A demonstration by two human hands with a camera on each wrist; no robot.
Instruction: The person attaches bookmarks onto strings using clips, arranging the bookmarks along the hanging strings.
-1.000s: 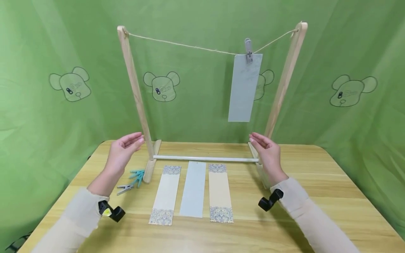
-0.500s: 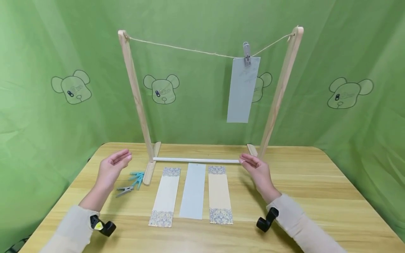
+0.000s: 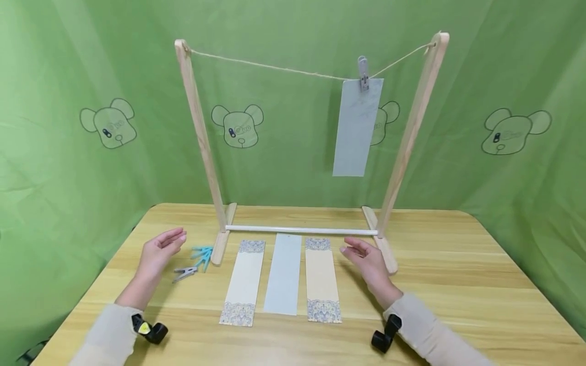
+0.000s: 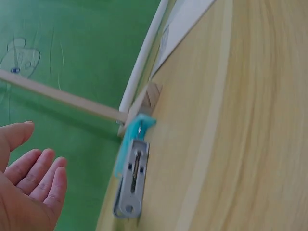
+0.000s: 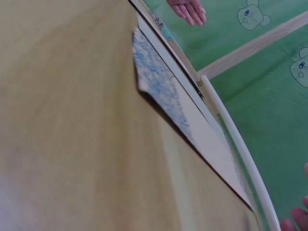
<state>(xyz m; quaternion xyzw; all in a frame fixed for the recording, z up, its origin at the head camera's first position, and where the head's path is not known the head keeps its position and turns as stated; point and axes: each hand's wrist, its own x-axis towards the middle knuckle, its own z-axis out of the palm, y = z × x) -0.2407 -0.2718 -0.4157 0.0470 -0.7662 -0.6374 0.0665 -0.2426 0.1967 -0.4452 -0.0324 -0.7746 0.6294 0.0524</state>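
Observation:
My left hand [image 3: 155, 256] hovers with relaxed fingers left of several teal clothespins [image 3: 203, 255] and a grey clothespin [image 3: 185, 273]; nothing is in it. In the left wrist view, the grey clothespin [image 4: 132, 180] lies in front of the teal ones. Loosely bent fingers and no held thing show on my right hand [image 3: 370, 263], right of a cream card with blue patterned ends [image 3: 322, 274]. A pale blue card [image 3: 283, 279] and another patterned card [image 3: 244, 279] lie beside it. Another pale card [image 3: 357, 132] hangs from the string [image 3: 270, 66] by a grey clothespin [image 3: 363, 73].
Two wooden posts [image 3: 201, 134] on flat feet [image 3: 220, 248] carry the sagging string. A white rod [image 3: 297, 230] joins them low down, just behind the cards. Green cloth [image 3: 293, 30] with bear-head drawings surrounds the wooden table [image 3: 458, 284].
Both hands have come down and back from beside the posts; each has also shifted left. The view tilts slightly between frames. Cards and clothespins stay where they were.

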